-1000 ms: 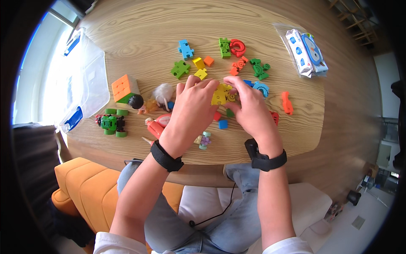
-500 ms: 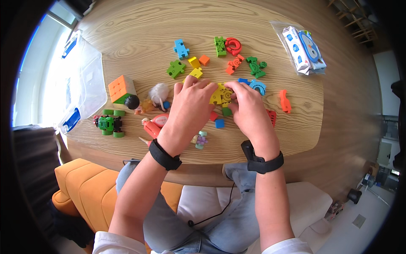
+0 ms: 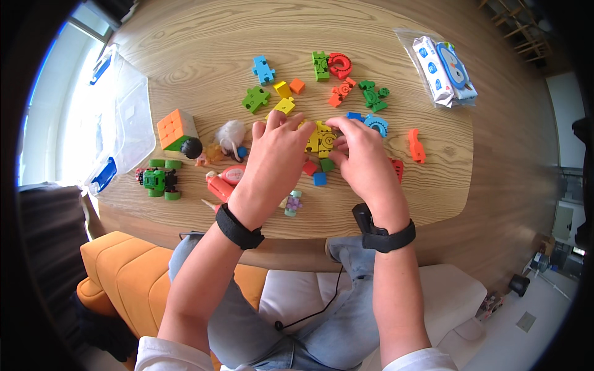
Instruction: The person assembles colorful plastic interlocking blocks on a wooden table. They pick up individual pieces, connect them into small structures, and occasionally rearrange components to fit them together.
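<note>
While the left hand (image 3: 271,151) and the right hand (image 3: 366,154) curl at opposite sides of the yellow puzzle pieces (image 3: 325,140), just beyond the small green block (image 3: 327,165) on the desk (image 3: 210,52), I cannot tell whether the fingers (image 3: 344,125) grip firmly. It seems wise to keep the edges level and to press evenly.

Room interior, side-lit.
Bright window (image 3: 49,111) at left; orange seat (image 3: 133,266) beside pale seat (image 3: 455,300); wood-grain table (image 3: 216,37); brown floor (image 3: 510,142).
</note>
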